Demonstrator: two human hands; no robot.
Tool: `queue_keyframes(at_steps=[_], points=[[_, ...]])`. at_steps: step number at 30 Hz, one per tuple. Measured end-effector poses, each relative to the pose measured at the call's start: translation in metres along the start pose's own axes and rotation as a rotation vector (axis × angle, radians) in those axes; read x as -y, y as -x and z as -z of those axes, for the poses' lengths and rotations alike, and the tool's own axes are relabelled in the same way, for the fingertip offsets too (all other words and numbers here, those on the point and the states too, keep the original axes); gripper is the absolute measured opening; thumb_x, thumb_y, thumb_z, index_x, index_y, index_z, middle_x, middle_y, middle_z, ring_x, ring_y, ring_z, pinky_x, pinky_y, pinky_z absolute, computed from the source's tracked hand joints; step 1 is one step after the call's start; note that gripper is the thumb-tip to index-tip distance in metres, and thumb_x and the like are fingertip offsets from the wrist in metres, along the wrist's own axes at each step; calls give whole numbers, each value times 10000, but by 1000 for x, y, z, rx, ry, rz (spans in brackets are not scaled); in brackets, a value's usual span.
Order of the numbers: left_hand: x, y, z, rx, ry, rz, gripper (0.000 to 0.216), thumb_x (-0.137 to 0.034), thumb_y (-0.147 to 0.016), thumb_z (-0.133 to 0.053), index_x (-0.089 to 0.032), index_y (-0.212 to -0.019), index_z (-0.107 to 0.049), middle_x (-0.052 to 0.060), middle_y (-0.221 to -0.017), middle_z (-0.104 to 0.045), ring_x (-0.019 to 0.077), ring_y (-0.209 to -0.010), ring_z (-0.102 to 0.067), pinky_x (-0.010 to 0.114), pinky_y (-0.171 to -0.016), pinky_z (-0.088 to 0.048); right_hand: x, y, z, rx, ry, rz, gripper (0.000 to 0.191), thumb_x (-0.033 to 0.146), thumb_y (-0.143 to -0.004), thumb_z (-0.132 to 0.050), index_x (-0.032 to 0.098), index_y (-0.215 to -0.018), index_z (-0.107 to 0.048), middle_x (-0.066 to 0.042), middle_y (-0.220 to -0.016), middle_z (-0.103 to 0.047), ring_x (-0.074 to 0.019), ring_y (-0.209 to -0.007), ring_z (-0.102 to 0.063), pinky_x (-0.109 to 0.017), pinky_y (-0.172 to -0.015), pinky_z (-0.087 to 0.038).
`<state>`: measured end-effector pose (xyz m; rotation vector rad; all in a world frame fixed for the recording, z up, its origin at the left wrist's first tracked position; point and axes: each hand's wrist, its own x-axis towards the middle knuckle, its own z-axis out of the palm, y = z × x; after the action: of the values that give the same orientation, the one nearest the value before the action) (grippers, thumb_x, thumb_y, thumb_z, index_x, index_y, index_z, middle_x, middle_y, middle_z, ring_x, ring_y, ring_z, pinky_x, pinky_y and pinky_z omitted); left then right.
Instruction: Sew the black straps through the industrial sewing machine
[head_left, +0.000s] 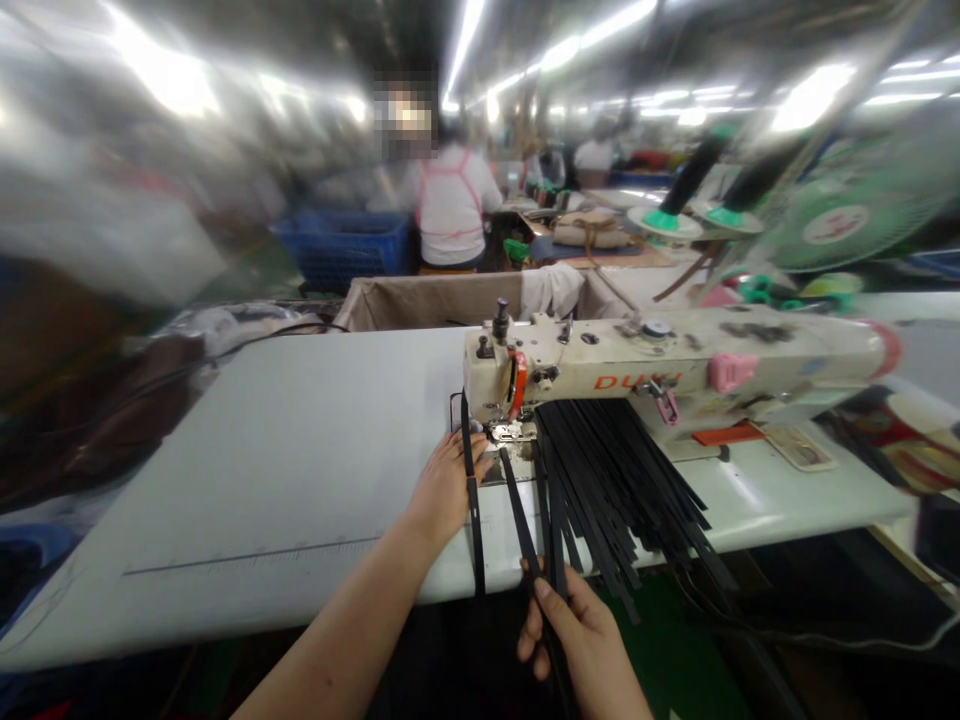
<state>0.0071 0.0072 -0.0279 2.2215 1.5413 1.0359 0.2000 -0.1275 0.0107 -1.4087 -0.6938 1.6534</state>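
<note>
A cream sewing machine stands on a white table. My left hand lies flat on the table just left of the needle plate, fingers stretched out, pressing a black strap that hangs over the table's front edge. My right hand is below the table edge, fingers pinched round a second black strap that runs up to the needle. A thick pile of black straps fans out under the machine's arm to the right.
A cloth-lined bin stands behind the table. A person in a white top sits further back by a blue crate. A green fan is at the right. Dark fabric lies at the left.
</note>
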Motion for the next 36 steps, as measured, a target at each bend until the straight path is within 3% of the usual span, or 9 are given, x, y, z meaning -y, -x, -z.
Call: queue_keyframes(at_steps=[8,15,18,25,30,36], points=[[34,-52,-2,-18,121,71,293,-105,-882,-568,-200,-1121,-709,108,-1247,-710,302,-1284,-605,521,-1146,-468,-2,-1,-4,44,1,-2,733,619,-696,-820,144,-1198,-573,55,-532,-631,-154,-423,-617,-212,-361,-413],[31,-92,2,33,208,179,249,-223,-843,-692,-163,-1082,-730,120,-1124,-764,333,-1091,-695,482,-1007,-562,5,-9,-20,9,-39,21,765,636,-653,-846,160,-1171,-547,65,-538,-627,-161,-431,-628,-224,-370,-454],[27,-95,4,44,209,197,271,-209,-808,-716,-154,-1072,-729,121,-1073,-776,329,-1028,-709,458,-939,-589,6,-13,-24,-10,-61,18,763,659,-622,-856,167,-1120,-555,61,-538,-629,-162,-427,-632,-232,-377,-474],[22,-92,-1,-75,206,229,215,-185,-813,-661,-174,-1010,-746,99,-1127,-769,335,-1108,-681,489,-1002,-563,8,-17,-26,-35,-52,2,758,678,-609,-856,173,-1084,-550,39,-552,-666,-184,-453,-674,-260,-410,-540],[26,-92,-6,-90,234,258,165,-166,-799,-648,-155,-936,-740,105,-1012,-789,326,-999,-710,467,-929,-597,10,-19,-28,-55,-47,-24,759,677,-595,-859,176,-1066,-538,33,-549,-686,-193,-474,-696,-282,-446,-584],[27,-89,-7,-99,249,235,165,-152,-807,-639,-168,-942,-731,102,-1053,-783,329,-1030,-703,452,-943,-589,11,-20,-29,-65,-69,-30,781,681,-555,-877,178,-1047,-538,32,-541,-691,-195,-473,-703,-279,-451,-590]])
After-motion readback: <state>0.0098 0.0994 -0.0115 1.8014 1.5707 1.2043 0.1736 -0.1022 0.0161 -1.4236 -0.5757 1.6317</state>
